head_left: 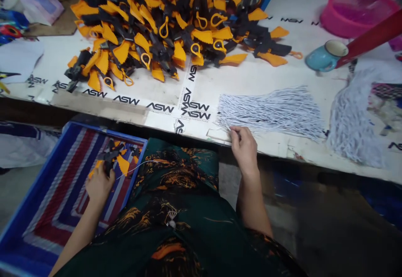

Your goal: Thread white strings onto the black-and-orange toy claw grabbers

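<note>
My left hand (pixel 99 181) is inside a blue crate (pixel 67 136) at lower left, its fingers closed round a small black-and-orange piece (pixel 108 164). A thin white string (pixel 138 166) trails from near that piece toward my lap. At the table's front edge my right hand (pixel 245 148) pinches the end of a white string at the left end of a bundle of white strings (pixel 270 111). The bundle lies flat on the table, its strands running to the right. A few more black-and-orange pieces (pixel 123 164) lie in the crate beside my left hand.
A large heap of black-and-orange pieces (pixel 163 38) spills across the back of the table (pixel 132 113). On the right are a blue cup (pixel 323 58), a pink basin (pixel 333 17), a red bar (pixel 370 38) and a looser pile of white strings (pixel 354 122). Paper (pixel 21 59) lies far left.
</note>
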### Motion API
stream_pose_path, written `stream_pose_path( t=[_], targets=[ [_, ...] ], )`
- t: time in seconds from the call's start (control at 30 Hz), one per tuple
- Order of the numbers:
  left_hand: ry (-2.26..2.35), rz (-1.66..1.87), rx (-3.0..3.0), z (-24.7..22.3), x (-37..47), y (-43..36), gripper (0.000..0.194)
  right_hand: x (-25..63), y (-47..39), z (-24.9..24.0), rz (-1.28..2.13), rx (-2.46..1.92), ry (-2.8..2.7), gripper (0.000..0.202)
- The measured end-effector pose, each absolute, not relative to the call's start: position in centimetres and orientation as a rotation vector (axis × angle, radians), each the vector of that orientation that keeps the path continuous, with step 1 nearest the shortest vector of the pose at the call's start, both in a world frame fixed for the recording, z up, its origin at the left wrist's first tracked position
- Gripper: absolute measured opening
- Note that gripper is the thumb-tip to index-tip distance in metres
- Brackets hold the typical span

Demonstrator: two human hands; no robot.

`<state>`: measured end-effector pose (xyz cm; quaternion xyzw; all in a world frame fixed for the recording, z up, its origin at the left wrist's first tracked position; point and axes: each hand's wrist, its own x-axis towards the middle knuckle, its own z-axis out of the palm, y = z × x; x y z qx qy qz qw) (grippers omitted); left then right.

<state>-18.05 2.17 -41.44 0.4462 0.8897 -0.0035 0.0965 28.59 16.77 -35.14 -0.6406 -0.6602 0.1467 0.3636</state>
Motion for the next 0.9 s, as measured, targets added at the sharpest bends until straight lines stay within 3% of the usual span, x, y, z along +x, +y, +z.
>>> stream_pose_path(
  t=[0.1,0.23,0.37,0.57,0.7,0.9],
  targets=[
    [2.541,0.109,1.488,-40.7,-17.3,4.5,0.056,27.8,17.0,-34.7,0.329,-1.622,-1.751,0.016],
    [2.240,0.850,1.815,-37.1,-12.9,13.2,0.040,26.0,17.1,-34.1,0.208,-1.602,-1.784,0.014],
    [1.783,1.310,1.601,-33.3,-7.1,25.2,0.043,24.4,17.1,-34.1,0.200,-1.562,-1.799,0.018],
    [1.261,1.242,0.848,-31.4,-1.5,38.2,0.037,23.9,16.1,-34.2,0.386,-1.531,-1.684,0.020],
    [1.200,1.288,0.770,-32.2,-0.5,37.2,0.028,24.4,15.1,-34.3,0.593,-1.553,-1.514,0.019],
    [1.156,1.076,1.033,-34.1,-0.9,26.7,0.040,25.1,15.4,-35.0,0.764,-1.478,-1.315,0.021]
  ],
)
